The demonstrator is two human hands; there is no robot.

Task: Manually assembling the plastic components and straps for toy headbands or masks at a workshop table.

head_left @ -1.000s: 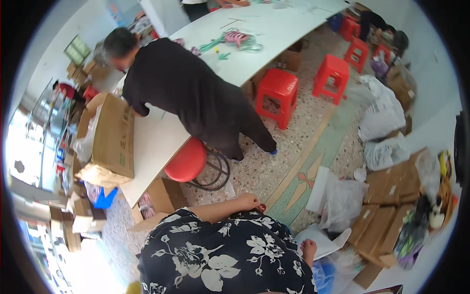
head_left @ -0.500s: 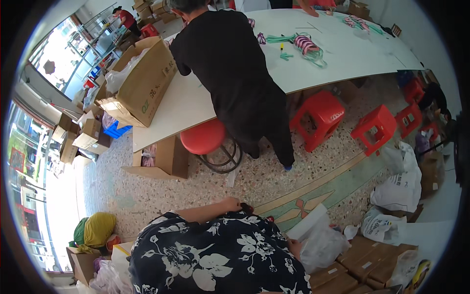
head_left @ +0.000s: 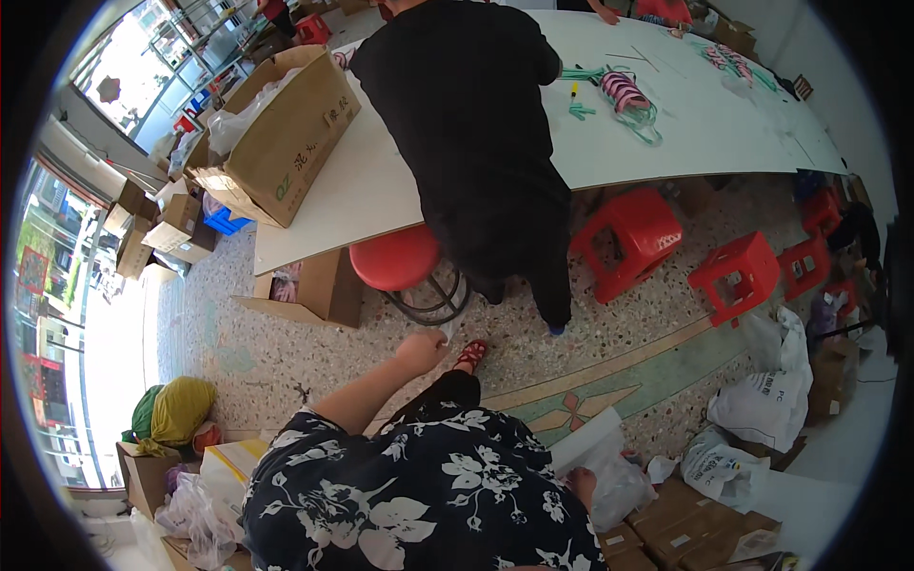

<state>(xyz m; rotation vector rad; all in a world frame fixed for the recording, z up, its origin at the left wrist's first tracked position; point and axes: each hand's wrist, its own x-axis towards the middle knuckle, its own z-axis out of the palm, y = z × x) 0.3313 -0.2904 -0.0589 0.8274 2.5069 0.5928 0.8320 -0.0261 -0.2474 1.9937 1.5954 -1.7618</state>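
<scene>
My left hand (head_left: 423, 352) is stretched forward over the speckled floor, its fingers curled closed. What it holds, if anything, cannot be made out; a small pale scrap shows on the floor just past it. My right hand (head_left: 583, 483) hangs low at my side, partly hidden by my flowered top, with its fingers not clearly visible. Beside it are a white roll (head_left: 588, 440) and a clear plastic bag (head_left: 621, 490); I cannot tell whether it touches them. A red round stool (head_left: 395, 262) stands ahead of my left hand.
A person in black (head_left: 466, 124) leans over the long white table (head_left: 381, 195). On it are a large cardboard box (head_left: 281, 157) and a pink-and-green corded bundle (head_left: 624, 93). Red plastic stools (head_left: 633, 233) line its right side. Brown cartons (head_left: 681, 514) and white sacks (head_left: 762, 404) sit at right.
My left hand has moved forward from close to my body. My red-shoed foot now shows farther ahead. The person in black appears nearer, and my right hand stays low at my side.
</scene>
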